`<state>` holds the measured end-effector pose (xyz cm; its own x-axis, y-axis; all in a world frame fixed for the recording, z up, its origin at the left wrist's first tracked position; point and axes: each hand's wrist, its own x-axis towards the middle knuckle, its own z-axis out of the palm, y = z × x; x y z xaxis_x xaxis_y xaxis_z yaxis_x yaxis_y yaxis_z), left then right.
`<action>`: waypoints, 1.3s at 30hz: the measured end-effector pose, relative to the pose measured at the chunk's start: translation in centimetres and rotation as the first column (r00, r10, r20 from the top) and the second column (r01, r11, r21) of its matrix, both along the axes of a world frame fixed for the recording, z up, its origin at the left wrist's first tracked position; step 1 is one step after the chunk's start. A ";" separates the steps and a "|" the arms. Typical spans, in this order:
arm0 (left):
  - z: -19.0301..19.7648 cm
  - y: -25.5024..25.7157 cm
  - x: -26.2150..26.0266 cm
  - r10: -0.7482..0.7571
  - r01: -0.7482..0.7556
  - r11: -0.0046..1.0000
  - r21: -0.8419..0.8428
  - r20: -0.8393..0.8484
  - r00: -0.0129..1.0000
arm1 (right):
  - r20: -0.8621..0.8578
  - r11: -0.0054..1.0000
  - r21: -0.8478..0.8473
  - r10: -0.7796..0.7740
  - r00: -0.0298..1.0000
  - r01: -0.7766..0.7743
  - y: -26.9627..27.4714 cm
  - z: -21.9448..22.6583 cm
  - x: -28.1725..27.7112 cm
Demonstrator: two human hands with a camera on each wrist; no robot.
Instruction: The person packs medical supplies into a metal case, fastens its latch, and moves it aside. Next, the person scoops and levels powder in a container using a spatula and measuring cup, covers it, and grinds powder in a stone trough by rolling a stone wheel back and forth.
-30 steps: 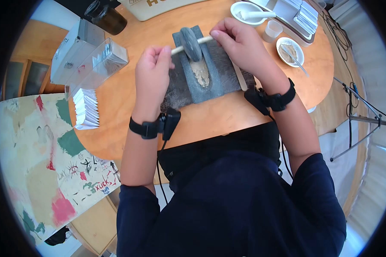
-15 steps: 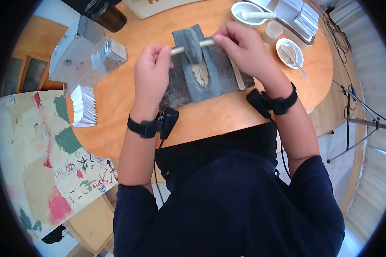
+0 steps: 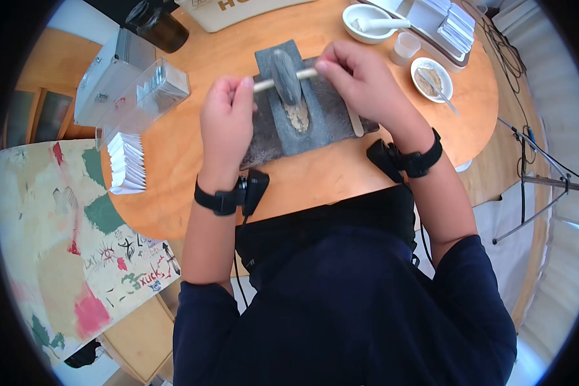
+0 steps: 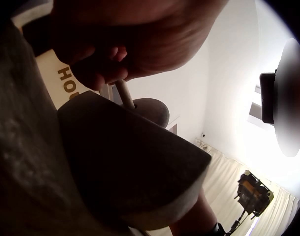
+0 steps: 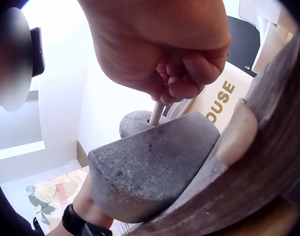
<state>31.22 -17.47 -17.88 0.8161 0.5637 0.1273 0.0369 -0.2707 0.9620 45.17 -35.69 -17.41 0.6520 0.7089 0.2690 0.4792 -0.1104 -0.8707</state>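
A grey stone grinding wheel (image 3: pixel 285 78) stands on edge in the groove of a boat-shaped stone trough (image 3: pixel 316 132), with a pale wooden rod through its centre. My left hand (image 3: pixel 228 122) grips the rod's left end, fingers curled round it. At the other end my right hand (image 3: pixel 360 80) pinches the rod between thumb and fingers. Beige crumbly powder (image 3: pixel 298 116) lies in the near part of the groove. In the right wrist view the right hand (image 5: pixel 164 54) is over the trough's side, its fingers on the rod (image 5: pixel 156 113).
Under the trough lies a dark board (image 3: pixel 264 143) with a flat wooden stick (image 3: pixel 356 123) on it. To the right are a bowl of powder (image 3: pixel 426 93), a plastic cup (image 3: pixel 405 46) and a white mortar (image 3: pixel 360 33). Folded white papers (image 3: pixel 127 164) and a brown jar (image 3: pixel 161 29) stand left.
The wheel and rod, with both hands on them, have rolled a little along the groove towards the body. Both hands keep their hold.
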 end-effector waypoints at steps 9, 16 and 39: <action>-0.6 -0.9 -1.9 -0.010 0.011 0.999 -0.050 0.025 1.000 | 0.029 0.998 0.062 -0.019 0.999 0.018 -1.0 0.4 -2.5; -0.3 -2.5 -3.3 -0.001 -0.001 1.000 0.027 0.051 0.999 | -0.070 0.998 0.054 -0.019 0.997 0.022 -1.7 0.0 -2.8; -0.2 -1.8 -2.2 0.008 -0.007 0.999 0.034 -0.015 1.000 | 0.023 0.999 0.042 -0.018 1.000 0.017 -1.3 0.2 -2.0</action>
<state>28.98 -19.23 -18.08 0.8138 0.5655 0.1337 0.0540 -0.3027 0.9516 43.21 -37.01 -17.22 0.6571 0.6856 0.3133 0.4978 -0.0826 -0.8633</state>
